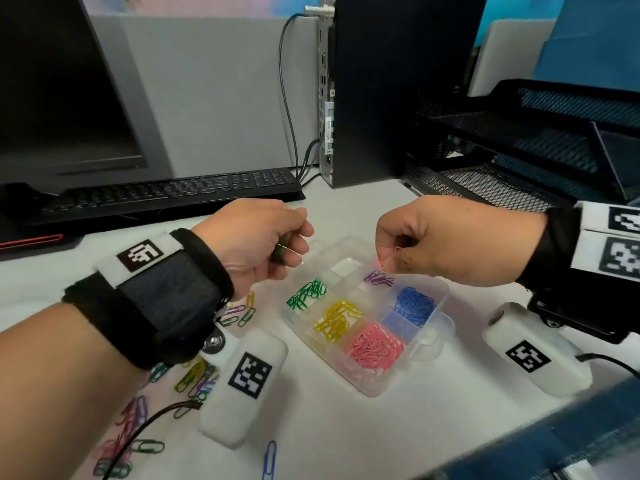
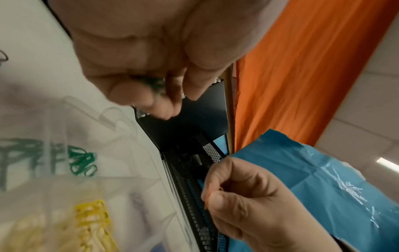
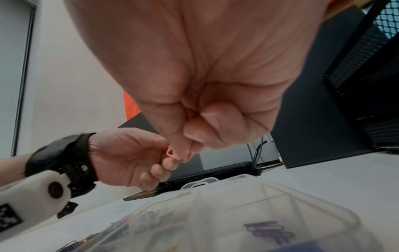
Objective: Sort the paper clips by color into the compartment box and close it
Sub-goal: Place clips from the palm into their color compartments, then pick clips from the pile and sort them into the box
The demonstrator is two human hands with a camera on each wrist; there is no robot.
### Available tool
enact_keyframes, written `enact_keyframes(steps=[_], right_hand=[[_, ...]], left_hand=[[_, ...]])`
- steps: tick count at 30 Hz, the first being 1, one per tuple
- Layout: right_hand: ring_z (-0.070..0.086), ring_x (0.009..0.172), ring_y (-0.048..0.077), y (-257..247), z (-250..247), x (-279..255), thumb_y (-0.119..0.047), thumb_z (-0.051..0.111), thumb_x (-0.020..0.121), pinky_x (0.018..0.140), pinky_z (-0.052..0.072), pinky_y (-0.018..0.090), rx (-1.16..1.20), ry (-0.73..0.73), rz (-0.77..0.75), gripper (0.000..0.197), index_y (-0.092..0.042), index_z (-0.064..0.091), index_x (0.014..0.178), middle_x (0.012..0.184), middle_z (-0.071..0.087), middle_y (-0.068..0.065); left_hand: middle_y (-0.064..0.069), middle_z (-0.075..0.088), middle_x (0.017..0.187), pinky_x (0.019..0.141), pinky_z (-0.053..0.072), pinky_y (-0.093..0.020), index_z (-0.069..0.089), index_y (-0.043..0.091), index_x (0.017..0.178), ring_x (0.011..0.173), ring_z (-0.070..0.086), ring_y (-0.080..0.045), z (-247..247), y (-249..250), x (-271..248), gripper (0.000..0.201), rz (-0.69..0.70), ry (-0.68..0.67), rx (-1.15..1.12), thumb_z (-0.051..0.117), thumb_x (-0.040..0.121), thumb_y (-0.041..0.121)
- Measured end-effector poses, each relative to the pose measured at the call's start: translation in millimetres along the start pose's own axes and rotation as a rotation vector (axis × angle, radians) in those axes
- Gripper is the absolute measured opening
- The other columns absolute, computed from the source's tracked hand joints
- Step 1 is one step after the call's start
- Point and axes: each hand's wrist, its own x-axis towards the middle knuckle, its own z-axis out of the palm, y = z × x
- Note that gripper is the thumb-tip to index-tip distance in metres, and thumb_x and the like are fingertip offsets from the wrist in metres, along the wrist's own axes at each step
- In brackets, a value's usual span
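A clear compartment box lies open on the white desk, holding green, yellow, pink, blue and purple clips in separate cells. My left hand hovers above the box's far left corner, curled round green paper clips. My right hand hangs over the purple cell, pinching a pink paper clip between thumb and forefinger. Several loose mixed clips lie on the desk at lower left, partly hidden by my left forearm.
A black keyboard and monitor stand at the back left, a computer tower at the back centre, black mesh trays at the back right. One blue clip lies near the front edge.
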Motion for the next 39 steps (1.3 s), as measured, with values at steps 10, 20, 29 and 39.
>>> enact_keyframes(steps=[10, 20, 29, 39], right_hand=[[0.047, 0.051, 0.0, 3, 4, -10, -0.021, 0.07, 0.084, 0.051, 0.039, 0.013, 0.145, -0.065, 0.019, 0.007, -0.023, 0.068, 0.077, 0.06, 0.058, -0.014], [0.046, 0.05, 0.0, -1, 3, -5, -0.024, 0.069, 0.084, 0.051, 0.039, 0.014, 0.118, -0.092, 0.02, 0.012, -0.026, 0.065, 0.073, 0.057, 0.057, -0.013], [0.049, 0.05, 0.0, -20, 9, -6, -0.023, 0.069, 0.086, 0.052, 0.042, 0.013, 0.033, -0.257, -0.005, 0.009, -0.026, 0.068, 0.077, 0.058, 0.059, -0.015], [0.069, 0.063, 0.006, -42, 1, -16, -0.038, 0.058, 0.087, 0.063, 0.059, 0.029, 0.066, -0.208, 0.099, 0.016, -0.039, 0.067, 0.099, 0.073, 0.071, -0.012]], left_hand=[[-0.018, 0.073, 0.098, 0.088, 0.052, -0.04, 0.068, 0.0, 0.099, 0.089, 0.068, -0.028, -2, -2, -3, 0.031, 0.063, -0.033, 0.146, 0.061, 0.091, 0.03], [-0.018, 0.073, 0.099, 0.093, 0.051, -0.046, 0.067, -0.003, 0.102, 0.088, 0.068, -0.028, -9, -2, -21, 0.045, 0.136, -0.103, 0.107, 0.07, 0.073, 0.031], [-0.014, 0.074, 0.094, 0.089, 0.052, -0.046, 0.074, 0.006, 0.091, 0.093, 0.071, -0.032, -26, -11, -37, 0.033, 0.22, -0.15, 0.113, 0.064, 0.072, 0.032], [-0.017, 0.073, 0.097, 0.08, 0.055, -0.04, 0.071, 0.003, 0.097, 0.089, 0.071, -0.032, -91, -14, -50, 0.039, 0.232, -0.033, 0.199, 0.08, 0.067, 0.026]])
